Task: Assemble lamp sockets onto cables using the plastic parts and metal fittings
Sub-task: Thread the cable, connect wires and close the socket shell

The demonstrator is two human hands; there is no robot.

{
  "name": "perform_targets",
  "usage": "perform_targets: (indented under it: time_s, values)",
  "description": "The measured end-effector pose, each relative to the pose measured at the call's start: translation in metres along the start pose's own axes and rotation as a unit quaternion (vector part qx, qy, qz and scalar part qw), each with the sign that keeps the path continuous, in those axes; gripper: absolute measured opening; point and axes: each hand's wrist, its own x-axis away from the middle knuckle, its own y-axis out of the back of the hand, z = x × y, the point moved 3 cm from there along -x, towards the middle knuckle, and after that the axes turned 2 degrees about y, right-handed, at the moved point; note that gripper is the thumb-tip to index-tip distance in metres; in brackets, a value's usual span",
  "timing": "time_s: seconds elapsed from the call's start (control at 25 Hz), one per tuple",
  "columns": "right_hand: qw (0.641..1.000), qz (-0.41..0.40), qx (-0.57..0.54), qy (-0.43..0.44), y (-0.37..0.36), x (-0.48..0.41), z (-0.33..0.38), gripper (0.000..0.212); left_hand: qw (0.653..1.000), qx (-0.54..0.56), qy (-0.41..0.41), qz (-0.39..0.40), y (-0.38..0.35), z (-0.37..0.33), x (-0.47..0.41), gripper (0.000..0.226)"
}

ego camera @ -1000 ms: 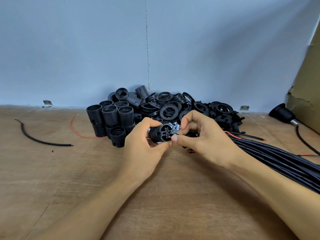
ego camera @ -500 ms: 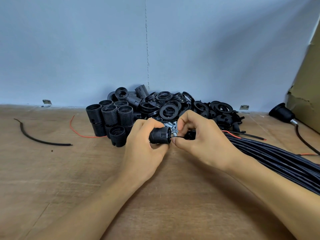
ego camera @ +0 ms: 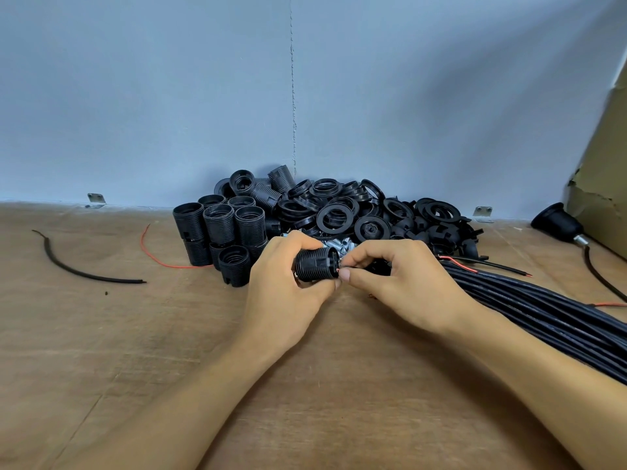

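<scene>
My left hand (ego camera: 288,293) grips a black threaded lamp socket (ego camera: 315,266) lying on its side, its end facing right. My right hand (ego camera: 403,283) pinches thin wire ends (ego camera: 346,266) of a cable right at that end of the socket. A bundle of black cables (ego camera: 543,310) runs from under my right hand to the lower right. Behind my hands lie small metal fittings (ego camera: 341,247), upright black socket bodies (ego camera: 234,228) and a heap of black plastic rings and caps (ego camera: 369,212).
A loose black cable piece (ego camera: 81,271) and a red wire (ego camera: 156,256) lie on the wooden table (ego camera: 169,351) at left. A finished socket on a cable (ego camera: 556,223) rests at far right beside a cardboard box (ego camera: 604,171). A grey wall stands close behind.
My left hand has turned the socket so its side shows instead of its terminal end. My right hand has closed in with the wire ends against the socket.
</scene>
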Motion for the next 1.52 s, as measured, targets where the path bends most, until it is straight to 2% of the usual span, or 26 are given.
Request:
perform_targets:
  time_s: [0.24,0.6,0.88,1.32,1.52]
  values:
    - [1.0,0.007,0.023,-0.018,0.0,-0.001,-0.001,0.012,0.999,-0.042,-0.014,-0.002,-0.002,0.0,0.0,0.041]
    - [0.993,0.032,0.111,0.035,-0.002,-0.003,0.003,0.008,0.998,-0.054,0.016,0.026,-0.001,0.001,0.001,0.041]
    - [0.998,0.019,0.052,0.023,0.003,-0.002,-0.003,0.01,0.998,-0.035,0.035,0.032,-0.001,0.003,-0.001,0.038]
    - [0.994,0.017,0.103,0.042,-0.002,0.001,-0.009,0.01,0.999,-0.039,0.026,0.026,-0.003,0.004,-0.001,0.039]
    - [0.993,0.011,0.101,0.056,-0.009,0.004,-0.011,0.006,0.997,-0.036,0.042,0.057,-0.003,0.007,-0.002,0.041]
